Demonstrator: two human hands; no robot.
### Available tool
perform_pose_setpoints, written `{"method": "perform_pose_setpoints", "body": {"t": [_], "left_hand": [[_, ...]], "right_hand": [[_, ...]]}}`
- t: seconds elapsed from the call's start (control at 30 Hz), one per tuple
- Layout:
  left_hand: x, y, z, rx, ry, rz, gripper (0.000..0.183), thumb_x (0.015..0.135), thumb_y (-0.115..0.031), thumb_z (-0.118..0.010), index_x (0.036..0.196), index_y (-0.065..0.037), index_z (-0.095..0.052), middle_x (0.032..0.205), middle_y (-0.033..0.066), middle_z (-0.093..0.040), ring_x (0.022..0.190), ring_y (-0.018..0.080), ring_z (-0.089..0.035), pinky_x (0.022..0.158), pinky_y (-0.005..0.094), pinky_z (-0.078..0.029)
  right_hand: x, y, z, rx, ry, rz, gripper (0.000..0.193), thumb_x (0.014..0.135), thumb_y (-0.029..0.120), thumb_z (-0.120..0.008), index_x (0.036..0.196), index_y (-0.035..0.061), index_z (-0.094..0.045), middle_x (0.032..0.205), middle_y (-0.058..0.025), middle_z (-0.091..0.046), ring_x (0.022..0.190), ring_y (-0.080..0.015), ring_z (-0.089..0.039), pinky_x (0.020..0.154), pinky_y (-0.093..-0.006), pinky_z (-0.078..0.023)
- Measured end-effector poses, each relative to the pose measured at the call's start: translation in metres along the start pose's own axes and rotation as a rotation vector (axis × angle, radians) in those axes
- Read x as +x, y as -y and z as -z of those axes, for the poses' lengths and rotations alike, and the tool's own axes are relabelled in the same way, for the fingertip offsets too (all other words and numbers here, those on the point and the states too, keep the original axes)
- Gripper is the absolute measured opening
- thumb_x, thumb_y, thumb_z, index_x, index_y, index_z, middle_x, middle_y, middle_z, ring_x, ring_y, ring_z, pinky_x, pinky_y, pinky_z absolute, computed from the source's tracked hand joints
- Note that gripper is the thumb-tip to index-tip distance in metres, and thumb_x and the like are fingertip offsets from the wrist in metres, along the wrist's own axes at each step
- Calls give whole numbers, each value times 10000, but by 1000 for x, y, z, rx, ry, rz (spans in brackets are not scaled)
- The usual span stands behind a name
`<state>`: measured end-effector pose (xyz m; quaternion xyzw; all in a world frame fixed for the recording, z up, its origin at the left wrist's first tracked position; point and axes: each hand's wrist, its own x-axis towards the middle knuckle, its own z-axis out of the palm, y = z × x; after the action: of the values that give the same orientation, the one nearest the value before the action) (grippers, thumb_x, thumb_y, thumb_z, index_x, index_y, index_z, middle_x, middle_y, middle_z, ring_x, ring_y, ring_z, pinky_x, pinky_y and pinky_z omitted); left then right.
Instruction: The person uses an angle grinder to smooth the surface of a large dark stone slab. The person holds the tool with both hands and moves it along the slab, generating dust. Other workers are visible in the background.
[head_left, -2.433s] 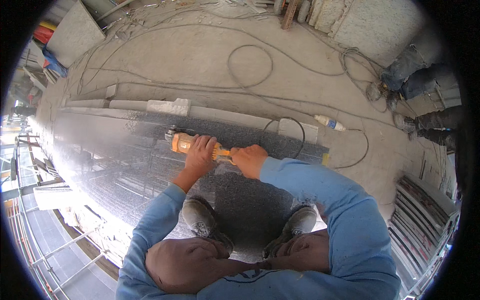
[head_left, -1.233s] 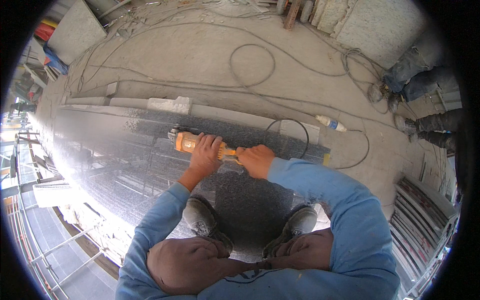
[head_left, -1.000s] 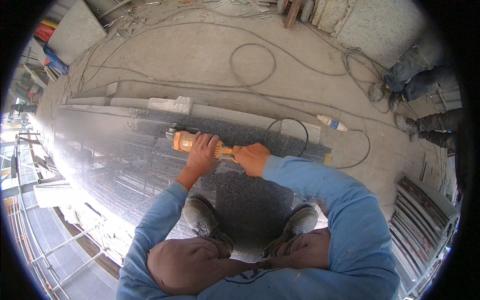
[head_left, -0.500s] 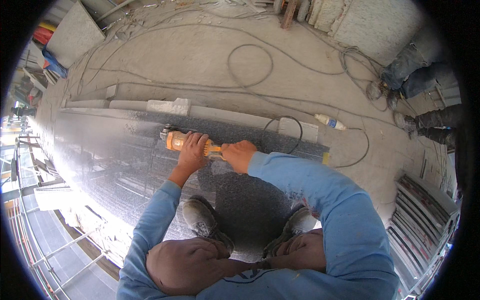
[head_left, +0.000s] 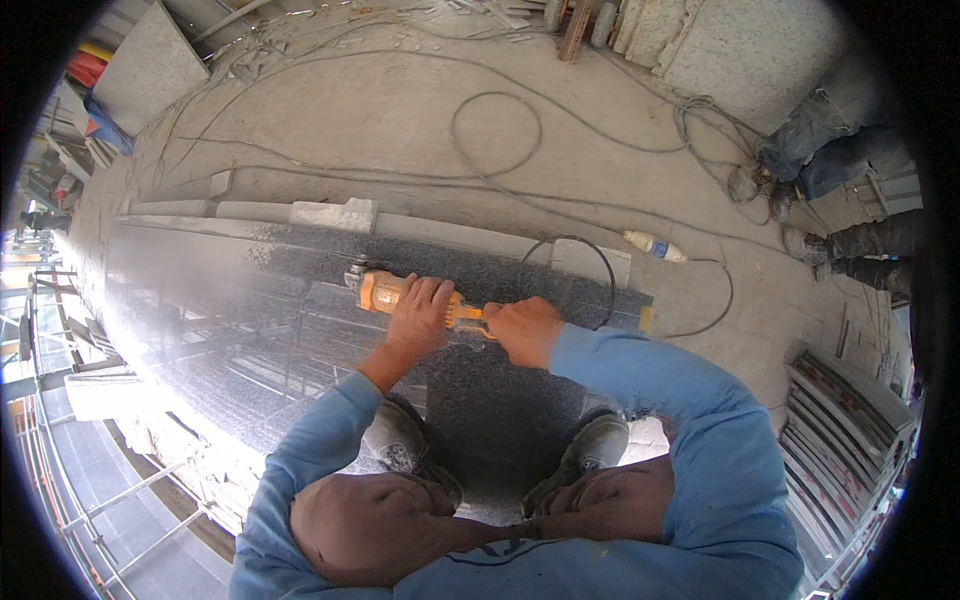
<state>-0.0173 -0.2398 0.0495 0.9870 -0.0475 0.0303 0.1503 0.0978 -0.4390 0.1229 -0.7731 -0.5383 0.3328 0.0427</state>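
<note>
A yellow-orange angle grinder (head_left: 385, 291) lies almost level over a dark speckled stone slab (head_left: 300, 345), its metal head pointing left near the slab's far edge. My left hand (head_left: 420, 315) wraps round the grinder's body behind the head. Round the rear handle my right hand (head_left: 525, 330) is closed, with its fingers partly hidden. Pale dust hazes the slab's left part. Whether the disc touches the stone cannot be made out. A black cord (head_left: 610, 275) loops up from behind the grinder's handle.
My shoes (head_left: 600, 440) stand on the slab. Beyond it, a white and blue plug connector (head_left: 655, 246) and coiled cables (head_left: 495, 135) lie on the dusty floor. White blocks (head_left: 335, 214) line the far edge. Stacked slabs (head_left: 835, 430) stand at right, near another person's legs (head_left: 875, 240).
Both hands and the grinder have shifted to the right and slightly nearer to me along the slab. My grip is the same.
</note>
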Motion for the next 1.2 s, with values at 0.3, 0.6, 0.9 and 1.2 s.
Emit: {"method": "perform_pose_setpoints", "body": {"t": [0.3,0.6,0.9,1.2], "left_hand": [[5,-19,7,-113,-18,20,844,533,-126,-897,1275,-64,-498,1161,145,-560,1151,373,-558,1095,566,-373],[-2,6,-3,-49,-66,-16,779,555,-78,-824,1264,-57,-502,1141,160,-556,1110,389,-558,1098,575,-364],[-5,22,2,-33,-5,33,739,598,-124,-850,1248,-58,-505,1116,140,-573,1133,356,-571,1117,575,-350],[-10,42,-1,6,-26,22,727,609,-147,-851,1246,-68,-509,1123,139,-570,1122,358,-575,1118,580,-344]], "right_hand": [[-20,-3,4,-5,-110,24,355,766,43,-714,1076,-46,-568,840,-181,-704,801,-337,-727,669,-437,-573],[3,1,2,26,-30,17,320,784,62,-706,1070,-36,-600,957,-192,-715,883,-335,-728,741,-449,-572],[25,2,-8,33,-75,62,354,777,7,-685,1099,-65,-557,867,-198,-702,810,-344,-723,673,-445,-563],[46,5,-12,48,-62,70,346,772,42,-713,1085,-38,-588,988,-197,-703,888,-342,-725,736,-453,-577]]}}
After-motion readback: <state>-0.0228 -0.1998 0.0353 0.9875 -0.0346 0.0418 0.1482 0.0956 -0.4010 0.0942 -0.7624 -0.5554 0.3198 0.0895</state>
